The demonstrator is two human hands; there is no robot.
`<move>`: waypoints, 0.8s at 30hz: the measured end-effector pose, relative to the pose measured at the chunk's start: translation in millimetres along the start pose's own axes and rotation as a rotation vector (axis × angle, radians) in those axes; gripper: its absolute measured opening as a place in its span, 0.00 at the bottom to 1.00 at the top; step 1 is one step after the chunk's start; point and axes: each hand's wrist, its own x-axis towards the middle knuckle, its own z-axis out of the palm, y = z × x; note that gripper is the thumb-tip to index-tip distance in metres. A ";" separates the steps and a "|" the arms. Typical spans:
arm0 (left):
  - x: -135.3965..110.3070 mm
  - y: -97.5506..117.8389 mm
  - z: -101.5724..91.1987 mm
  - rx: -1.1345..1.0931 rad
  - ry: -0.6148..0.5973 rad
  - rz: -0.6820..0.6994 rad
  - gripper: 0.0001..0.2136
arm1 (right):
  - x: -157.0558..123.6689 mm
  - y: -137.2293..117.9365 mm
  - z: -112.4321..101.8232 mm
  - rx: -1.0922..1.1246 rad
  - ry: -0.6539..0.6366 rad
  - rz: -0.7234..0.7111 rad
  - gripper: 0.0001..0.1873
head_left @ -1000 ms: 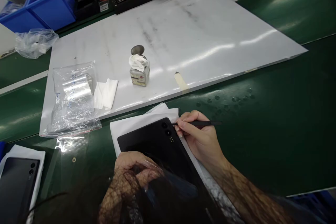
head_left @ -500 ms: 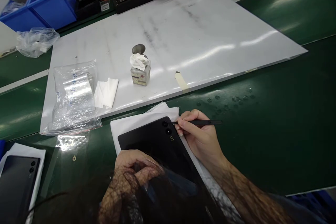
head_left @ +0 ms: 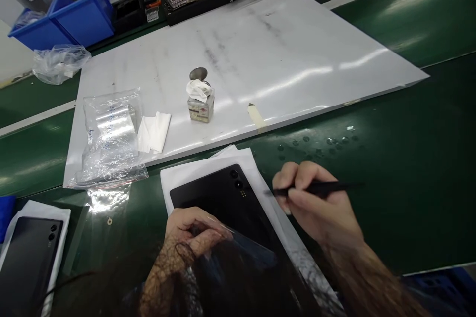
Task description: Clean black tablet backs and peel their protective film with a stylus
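A black tablet [head_left: 226, 203] lies back-up on a white sheet [head_left: 203, 178], its camera lenses near the far corner. My left hand [head_left: 193, 233] rests on the tablet's near part, fingers curled on the edge of a clear film [head_left: 249, 240] laid over it. My right hand [head_left: 316, 203] grips a slim black pen-like tool [head_left: 316, 189] and hovers to the right of the tablet, off its edge. Dark strands cover the bottom of the view and hide the tablet's near end.
A second dark tablet [head_left: 28, 267] lies on white sheeting at lower left. A large white board [head_left: 260, 49] on the green bench [head_left: 409, 109] holds a bagged film roll [head_left: 111, 133], a white wipe [head_left: 154, 132] and a small box [head_left: 201, 109]. Blue bins [head_left: 63, 25] stand beyond.
My right hand has moved right and away from the tablet's camera corner, carrying the tool. The left hand has stayed nearly still, and the view has shifted slightly.
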 end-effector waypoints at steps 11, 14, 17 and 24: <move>0.9 1.7 1.5 0.043 0.025 0.030 0.02 | -38.2 -26.3 -3.5 -0.292 -0.245 0.001 0.14; 1.2 2.8 0.3 0.053 0.014 0.029 0.02 | -38.0 -26.4 -4.1 -0.304 -0.258 -0.016 0.14; 1.4 3.6 -1.5 0.058 -0.013 0.019 0.02 | -40.2 -25.9 -4.4 -0.287 -0.250 -0.010 0.14; 2.1 -0.6 -2.1 0.068 0.009 0.041 0.02 | -44.9 -16.4 -11.1 -0.238 -0.255 -0.076 0.09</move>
